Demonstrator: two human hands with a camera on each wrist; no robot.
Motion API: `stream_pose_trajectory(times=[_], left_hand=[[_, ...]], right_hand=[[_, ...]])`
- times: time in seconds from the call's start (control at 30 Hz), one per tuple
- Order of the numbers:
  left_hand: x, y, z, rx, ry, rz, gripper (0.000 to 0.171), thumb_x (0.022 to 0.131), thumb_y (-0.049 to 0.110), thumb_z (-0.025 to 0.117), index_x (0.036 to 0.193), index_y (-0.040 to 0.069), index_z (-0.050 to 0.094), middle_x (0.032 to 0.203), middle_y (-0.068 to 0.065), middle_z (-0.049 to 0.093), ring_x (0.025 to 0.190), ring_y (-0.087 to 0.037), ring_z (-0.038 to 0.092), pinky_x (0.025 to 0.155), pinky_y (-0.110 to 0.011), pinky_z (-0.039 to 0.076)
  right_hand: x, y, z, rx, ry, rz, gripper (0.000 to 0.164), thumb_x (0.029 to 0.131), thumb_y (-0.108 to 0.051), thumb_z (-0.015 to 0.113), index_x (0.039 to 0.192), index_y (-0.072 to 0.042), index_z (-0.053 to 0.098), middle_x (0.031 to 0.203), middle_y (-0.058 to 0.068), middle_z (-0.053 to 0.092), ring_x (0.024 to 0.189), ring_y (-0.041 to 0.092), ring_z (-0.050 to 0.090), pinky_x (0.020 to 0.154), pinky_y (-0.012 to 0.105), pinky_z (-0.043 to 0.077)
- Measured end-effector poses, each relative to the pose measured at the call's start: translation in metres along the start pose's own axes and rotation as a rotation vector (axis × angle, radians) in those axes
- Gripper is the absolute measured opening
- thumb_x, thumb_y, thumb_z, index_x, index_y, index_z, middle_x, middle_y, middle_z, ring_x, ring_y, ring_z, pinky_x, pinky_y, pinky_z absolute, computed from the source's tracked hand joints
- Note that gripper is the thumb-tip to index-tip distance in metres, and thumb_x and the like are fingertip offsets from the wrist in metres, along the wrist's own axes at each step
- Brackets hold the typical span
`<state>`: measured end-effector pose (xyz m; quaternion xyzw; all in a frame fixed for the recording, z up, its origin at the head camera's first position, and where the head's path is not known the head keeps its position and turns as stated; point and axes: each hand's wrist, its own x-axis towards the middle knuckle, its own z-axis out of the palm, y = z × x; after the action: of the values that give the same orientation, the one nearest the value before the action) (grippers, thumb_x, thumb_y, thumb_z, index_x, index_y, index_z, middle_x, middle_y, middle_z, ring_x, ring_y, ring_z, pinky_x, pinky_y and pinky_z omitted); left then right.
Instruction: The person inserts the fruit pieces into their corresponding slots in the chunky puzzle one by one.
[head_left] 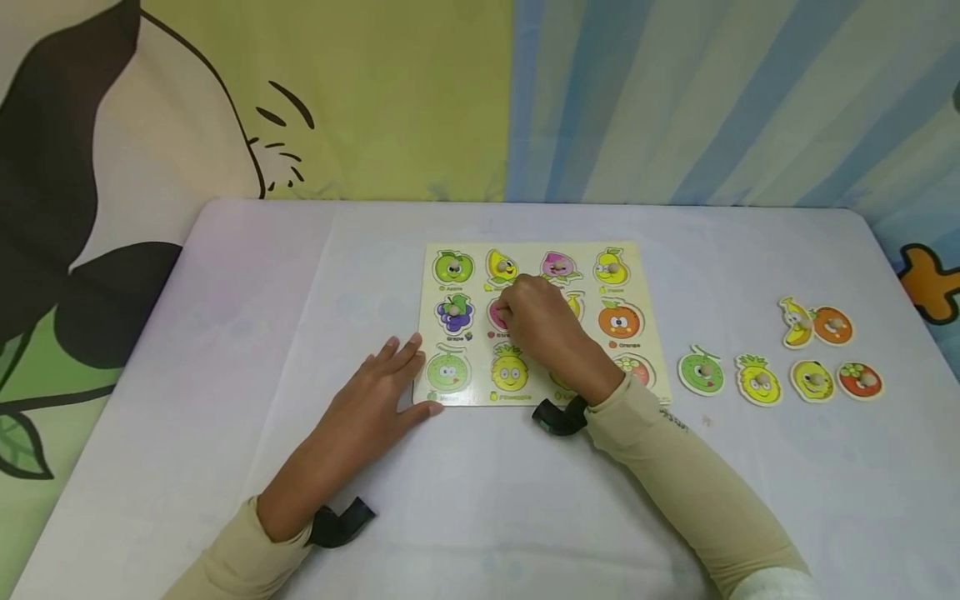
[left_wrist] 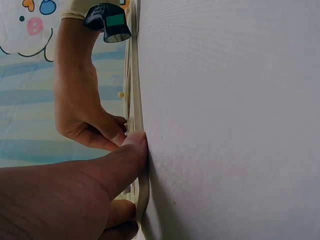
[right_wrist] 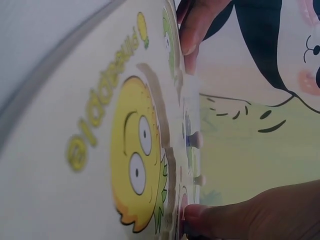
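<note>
A wooden fruit puzzle board (head_left: 481, 360) lies on the table. My right hand (head_left: 546, 321) is over its middle row, thumb and fingers pinching the knob of the strawberry puzzle piece (head_left: 496, 315), which sits at its slot. In the right wrist view the thumb meets this pinkish piece (right_wrist: 184, 198), and its knob is mostly hidden. My left hand (head_left: 380, 385) rests at the board's lower left corner, fingers straight and spread along the left side, thumb (left_wrist: 131, 152) against the near edge. Apple (head_left: 453, 268), grape (head_left: 454, 313) and pear (head_left: 612, 267) pieces sit in their slots.
To the board's right lie several loose knobbed pieces: melon (head_left: 701, 371), pineapple (head_left: 759, 381), banana (head_left: 797, 322), orange (head_left: 832, 326), a round yellow one (head_left: 812, 381) and a red one with green leaves (head_left: 860, 381). A patterned cloth (head_left: 420, 100) hangs behind the white table.
</note>
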<state>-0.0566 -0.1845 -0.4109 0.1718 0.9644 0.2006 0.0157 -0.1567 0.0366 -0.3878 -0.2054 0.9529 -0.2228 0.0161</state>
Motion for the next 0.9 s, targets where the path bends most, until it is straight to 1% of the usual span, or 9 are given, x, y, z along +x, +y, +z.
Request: stream_pose_trajectory(times=[0.07,0.2,0.27,0.33,0.43,0.5,0.67,0.9], left_hand=[[0.0,0.0,0.0,0.0,0.003,-0.002,0.076,0.073,0.028,0.087,0.134,-0.004,0.055,0.147,-0.018,0.042,0.136,-0.043,0.034,0.105,-0.059,0.032],[0.0,0.0,0.0,-0.001,0.004,-0.005,0.076,0.073,0.028,0.087,0.134,-0.005,0.055,0.147,-0.018,0.042,0.137,-0.043,0.033,0.105,-0.059,0.032],[-0.001,0.0,-0.001,-0.005,0.001,-0.009,0.076,0.073,0.028,0.087,0.134,-0.005,0.055,0.148,-0.018,0.041,0.137,-0.043,0.033,0.105,-0.059,0.032],[-0.001,0.0,-0.001,-0.007,-0.004,-0.013,0.076,0.073,0.028,0.087,0.134,-0.005,0.055,0.148,-0.018,0.041,0.137,-0.043,0.032,0.106,-0.059,0.031],[-0.002,0.001,-0.001,-0.008,-0.005,-0.013,0.077,0.073,0.028,0.087,0.134,-0.005,0.054,0.148,-0.018,0.041,0.137,-0.043,0.032,0.105,-0.059,0.031],[-0.002,0.001,-0.001,-0.008,-0.002,-0.012,0.077,0.073,0.028,0.087,0.134,-0.005,0.055,0.148,-0.018,0.041,0.137,-0.044,0.032,0.105,-0.059,0.031],[-0.003,0.001,-0.001,0.002,-0.001,-0.012,0.076,0.074,0.029,0.087,0.135,-0.004,0.054,0.148,-0.017,0.041,0.137,-0.044,0.033,0.105,-0.059,0.032],[-0.003,-0.001,-0.001,-0.012,-0.013,-0.011,0.077,0.074,0.03,0.086,0.136,-0.004,0.053,0.149,-0.017,0.04,0.138,-0.043,0.031,0.107,-0.058,0.03]], right_hand=[[0.0,-0.001,-0.001,-0.002,0.004,-0.004,0.014,0.09,0.001,0.065,0.098,0.0,0.077,0.092,0.011,0.066,0.085,0.021,0.059,0.072,0.029,0.051],[-0.001,0.0,-0.002,0.032,0.006,-0.002,0.014,0.091,-0.001,0.065,0.099,-0.001,0.077,0.092,0.01,0.065,0.085,0.02,0.057,0.069,0.028,0.05],[-0.002,0.001,-0.004,0.065,-0.001,0.003,0.014,0.091,-0.003,0.066,0.1,-0.001,0.076,0.093,0.009,0.064,0.086,0.02,0.057,0.071,0.029,0.05],[-0.003,0.004,-0.007,0.092,-0.005,0.006,0.013,0.091,-0.005,0.068,0.101,-0.001,0.076,0.095,0.009,0.063,0.089,0.02,0.058,0.076,0.031,0.051],[-0.004,0.008,-0.012,0.11,-0.004,0.019,0.017,0.09,-0.01,0.071,0.104,-0.001,0.075,0.099,0.008,0.063,0.094,0.021,0.058,0.084,0.035,0.05],[-0.004,0.011,-0.015,0.115,0.0,0.031,0.02,0.09,-0.011,0.071,0.106,0.0,0.074,0.101,0.008,0.064,0.095,0.022,0.058,0.086,0.036,0.049],[-0.005,0.014,-0.024,0.12,0.023,0.052,0.023,0.09,-0.012,0.072,0.109,0.0,0.073,0.104,0.009,0.064,0.09,0.022,0.058,0.079,0.035,0.05],[-0.01,0.024,-0.042,0.131,0.073,0.047,0.023,0.091,-0.008,0.069,0.112,0.003,0.071,0.107,0.015,0.062,0.091,0.027,0.058,0.075,0.039,0.05]])
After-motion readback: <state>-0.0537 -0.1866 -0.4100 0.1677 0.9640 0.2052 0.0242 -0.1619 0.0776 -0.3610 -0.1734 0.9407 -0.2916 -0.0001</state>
